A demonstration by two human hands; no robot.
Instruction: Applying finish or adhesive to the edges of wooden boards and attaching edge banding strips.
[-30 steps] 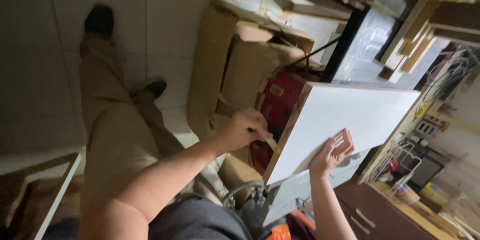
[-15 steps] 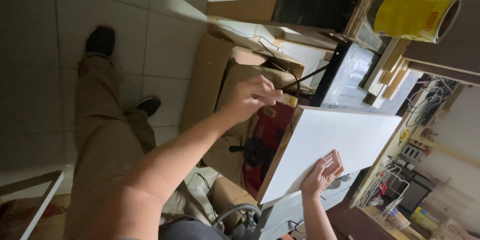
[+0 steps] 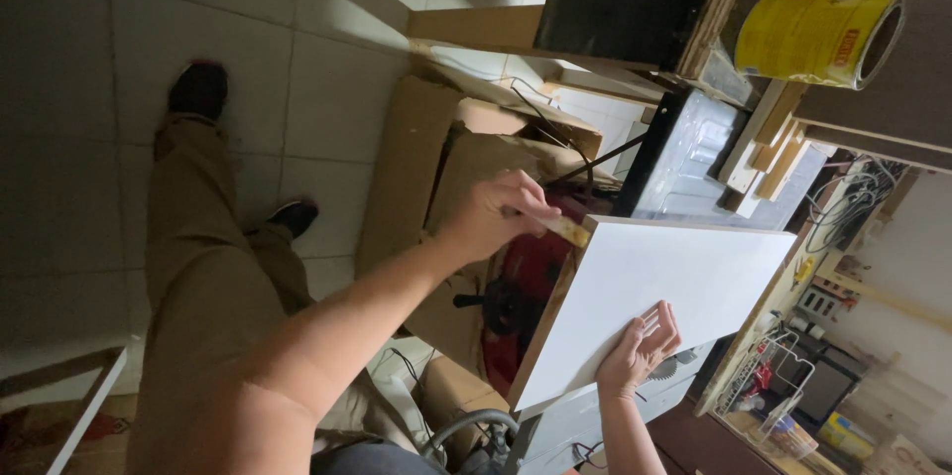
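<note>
A white panel (image 3: 654,306) with a raw wooden edge stands tilted in front of me. My right hand (image 3: 640,348) lies flat on its white face near the lower edge, fingers spread. Pinched in the fingers of my left hand (image 3: 496,217) is a small yellowish piece (image 3: 567,230), and this hand is at the panel's upper left corner. The piece touches the wooden edge there. What the piece is cannot be made out.
Cardboard boxes (image 3: 426,168) and a red machine (image 3: 526,282) stand behind the panel. A yellow can (image 3: 808,37) lies on a shelf at the upper right, with wooden offcuts (image 3: 773,153) below it. A wire basket (image 3: 769,396) sits at the lower right. My leg (image 3: 198,267) stretches over the tiled floor.
My left hand has moved up from the middle of the panel's wooden edge to its upper corner and now shows a small yellowish piece. My right hand stays flat on the panel.
</note>
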